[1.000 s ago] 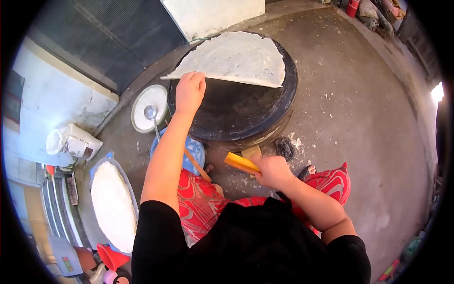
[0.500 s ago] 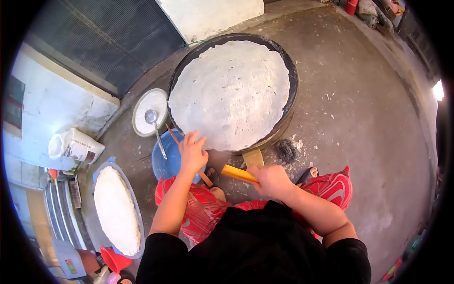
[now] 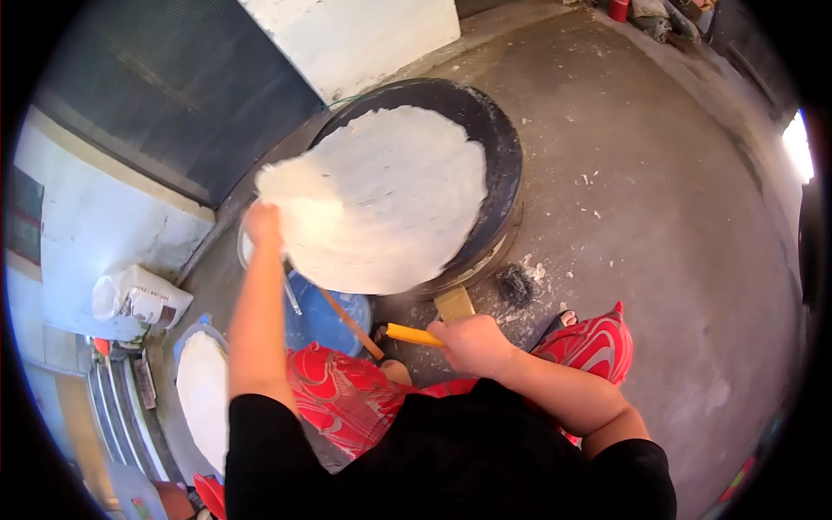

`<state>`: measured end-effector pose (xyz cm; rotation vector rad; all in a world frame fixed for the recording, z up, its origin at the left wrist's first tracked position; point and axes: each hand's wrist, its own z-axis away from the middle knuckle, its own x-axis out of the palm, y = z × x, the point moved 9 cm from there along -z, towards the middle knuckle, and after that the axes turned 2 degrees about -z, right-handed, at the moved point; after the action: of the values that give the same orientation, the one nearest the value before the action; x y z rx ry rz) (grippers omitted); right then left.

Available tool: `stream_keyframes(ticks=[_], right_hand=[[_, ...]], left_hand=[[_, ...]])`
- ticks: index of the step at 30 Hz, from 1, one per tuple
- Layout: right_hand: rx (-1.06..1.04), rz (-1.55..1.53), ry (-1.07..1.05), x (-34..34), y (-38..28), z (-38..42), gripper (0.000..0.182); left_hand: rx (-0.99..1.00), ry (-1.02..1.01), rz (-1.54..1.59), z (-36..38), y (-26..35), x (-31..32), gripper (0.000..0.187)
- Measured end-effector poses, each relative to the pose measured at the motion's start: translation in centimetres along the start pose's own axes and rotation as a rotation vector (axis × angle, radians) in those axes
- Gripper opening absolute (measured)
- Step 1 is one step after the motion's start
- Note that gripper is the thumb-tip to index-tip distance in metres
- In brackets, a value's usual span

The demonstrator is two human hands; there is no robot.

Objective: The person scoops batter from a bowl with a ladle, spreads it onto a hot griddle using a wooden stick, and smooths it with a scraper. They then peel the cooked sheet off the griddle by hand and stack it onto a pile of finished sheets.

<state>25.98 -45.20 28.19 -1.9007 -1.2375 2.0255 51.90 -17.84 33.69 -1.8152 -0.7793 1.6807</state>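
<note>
My left hand (image 3: pixel 264 227) is closed on the left edge of a large, thin white flatbread (image 3: pixel 390 199). The bread's left side hangs past the rim of a round black griddle (image 3: pixel 503 165), while its right part still lies over the dark surface. On the right, a bare crescent of griddle shows. My right hand (image 3: pixel 477 347) grips a yellow scraper (image 3: pixel 414 335), its flat end pointing left, above my lap and in front of the griddle.
A blue basin (image 3: pixel 316 325) with a wooden stick (image 3: pixel 351 323) across it stands below the griddle. White flatbreads (image 3: pixel 201 399) lie piled at left, partly behind my arm. A black scrubber (image 3: pixel 516 286) and a wooden block (image 3: pixel 454 303) sit at the griddle's foot.
My left hand has moved up and left and taken hold of the flatbread's edge. The bread has shifted left, baring the griddle's right side. My right hand still holds the scraper.
</note>
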Motion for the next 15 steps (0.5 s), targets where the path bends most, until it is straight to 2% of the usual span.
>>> stream_keyframes(ticks=[1,2,3,4,5,6,8,10,12,14,15], right_hand=[[-0.012,-0.015,0.011,-0.1,-0.1,0.0,0.020],[-0.028,-0.032,0.020,-0.2,-0.2,0.0,0.018],[-0.037,-0.038,0.027,-0.2,-0.2,0.0,0.017],[-0.038,-0.036,0.029,-0.3,-0.1,-0.1,0.017],[-0.035,-0.037,0.036,-0.3,0.0,-0.1,0.017],[-0.034,-0.041,0.043,-0.2,0.0,-0.3,0.017],[-0.034,-0.041,0.045,-0.2,-0.1,-0.3,0.017],[-0.031,-0.038,0.046,-0.7,-0.4,-0.5,0.017],[0.044,-0.035,-0.124,-0.2,-0.2,-0.5,0.021],[0.033,-0.024,-0.117,-0.2,-0.3,-0.4,0.022],[0.025,-0.009,-0.110,-0.3,-0.4,-0.3,0.022]], left_hand=[[-0.029,0.163,-0.010,-3.8,-2.5,-0.8,0.017],[-0.067,0.401,0.176,-5.9,-5.3,-4.1,0.016],[-0.157,0.596,0.700,-6.7,-9.0,-7.3,0.018],[-0.250,0.612,0.823,-6.2,-10.6,-12.6,0.020],[-0.236,0.731,0.775,-7.0,-11.7,-16.2,0.020],[-0.219,0.739,0.813,-6.4,-11.9,-20.4,0.021],[-0.174,0.891,0.824,-4.4,-11.5,-27.0,0.020],[-0.097,0.932,0.833,-2.0,-9.6,-31.0,0.017],[0.032,0.927,0.936,0.7,-6.2,-31.8,0.012],[0.224,1.086,0.900,4.4,-1.6,-31.1,0.008],[0.266,1.094,0.911,5.8,0.8,-29.6,0.007]])
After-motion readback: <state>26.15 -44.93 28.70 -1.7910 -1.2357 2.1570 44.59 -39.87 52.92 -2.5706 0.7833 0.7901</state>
